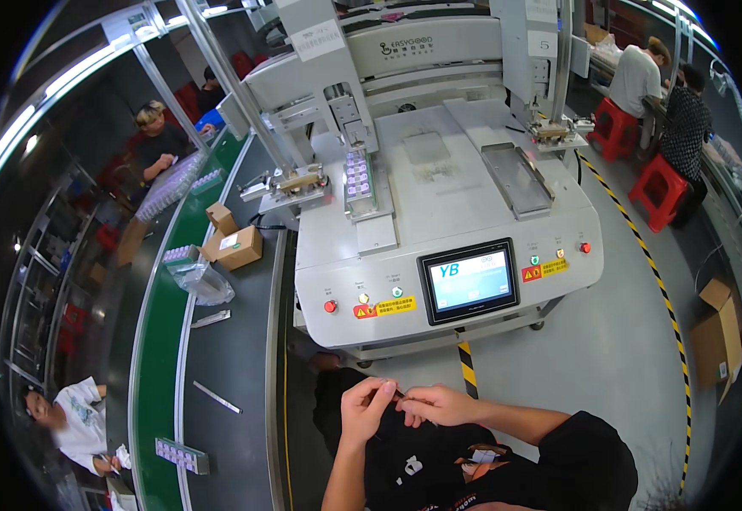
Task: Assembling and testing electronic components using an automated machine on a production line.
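Note:
My left hand [364,412] and my right hand [441,405] meet in front of my body, near the front of a large grey machine [473,221]. Both are closed, with fingertips pinched around a small dark piece [399,395] between them. Its kind is too small to make out, and the fingers cover most of it. Beyond them, a touchscreen [469,283] is lit on the machine's sloping front panel. A tray of purple-and-white blocks [358,176] sits in a fixture on the left of the machine's top. The metal fixture [517,180] at the right holds nothing visible.
To the left runs a green conveyor [156,341] beside a dark bench, carrying block packs [182,456]. Cardboard boxes [239,249] and a plastic bag [203,283] lie there. Red buttons [585,248] mark the panel. Several people sit along both sides, some on red stools [665,189].

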The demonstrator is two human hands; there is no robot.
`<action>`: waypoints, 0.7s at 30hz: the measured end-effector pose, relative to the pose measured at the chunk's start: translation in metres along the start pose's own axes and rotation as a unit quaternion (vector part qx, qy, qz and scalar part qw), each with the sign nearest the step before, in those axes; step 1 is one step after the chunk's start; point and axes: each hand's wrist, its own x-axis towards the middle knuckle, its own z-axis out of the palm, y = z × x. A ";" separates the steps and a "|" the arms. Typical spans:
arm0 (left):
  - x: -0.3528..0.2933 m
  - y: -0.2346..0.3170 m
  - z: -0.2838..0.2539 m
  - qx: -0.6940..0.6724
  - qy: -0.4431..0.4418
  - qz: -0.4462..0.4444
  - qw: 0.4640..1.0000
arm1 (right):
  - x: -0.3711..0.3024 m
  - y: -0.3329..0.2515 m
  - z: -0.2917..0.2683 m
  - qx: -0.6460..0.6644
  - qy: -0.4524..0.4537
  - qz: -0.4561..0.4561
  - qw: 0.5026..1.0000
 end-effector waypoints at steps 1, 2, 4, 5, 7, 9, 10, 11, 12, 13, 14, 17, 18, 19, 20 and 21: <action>-0.002 0.000 0.000 0.017 0.025 0.020 0.999 | 0.000 0.000 0.002 -0.001 -0.003 -0.003 1.000; -0.005 0.002 0.000 0.020 0.026 0.022 0.999 | 0.000 0.001 0.005 -0.031 0.009 -0.035 0.999; -0.009 0.008 -0.001 0.065 0.059 0.063 0.994 | 0.001 0.002 0.010 -0.060 0.025 -0.073 0.995; -0.011 0.011 -0.002 0.069 0.053 0.065 0.994 | 0.003 0.003 0.013 -0.069 0.032 -0.078 0.994; -0.016 0.013 -0.005 0.121 0.087 0.085 0.985 | 0.005 0.000 0.018 -0.078 0.047 -0.089 0.992; -0.022 0.015 -0.009 0.112 0.101 0.083 0.985 | 0.007 -0.008 0.021 -0.100 0.011 -0.076 0.992; -0.024 0.017 -0.010 0.100 0.109 0.081 0.986 | 0.009 -0.001 0.027 -0.090 0.044 -0.127 0.987; -0.026 0.018 -0.012 0.113 0.109 0.094 0.983 | 0.011 0.004 0.029 -0.102 0.043 -0.141 0.984; -0.028 0.016 -0.015 0.125 0.109 0.098 0.981 | 0.012 0.007 0.031 -0.114 0.043 -0.155 0.980; -0.030 0.015 -0.018 0.138 0.110 0.103 0.979 | 0.013 0.008 0.033 -0.133 0.053 -0.175 0.974; -0.031 0.015 -0.019 0.138 0.115 0.101 0.979 | 0.013 0.009 0.035 -0.153 0.059 -0.190 0.968; -0.031 0.015 -0.021 0.121 0.107 0.089 0.983 | 0.013 0.009 0.038 -0.178 0.072 -0.209 0.959; -0.031 0.017 -0.021 0.089 0.093 0.060 0.990 | 0.014 0.012 0.038 -0.188 0.074 -0.206 0.957; -0.031 0.018 -0.021 0.072 0.072 0.043 0.994 | 0.014 0.015 0.038 -0.197 0.073 -0.202 0.957; -0.032 0.017 -0.022 0.055 0.052 0.025 0.997 | 0.013 0.016 0.038 -0.198 0.074 -0.204 0.956; -0.032 0.011 -0.027 0.062 0.024 0.023 0.998 | 0.011 0.017 0.037 -0.190 0.063 -0.190 0.961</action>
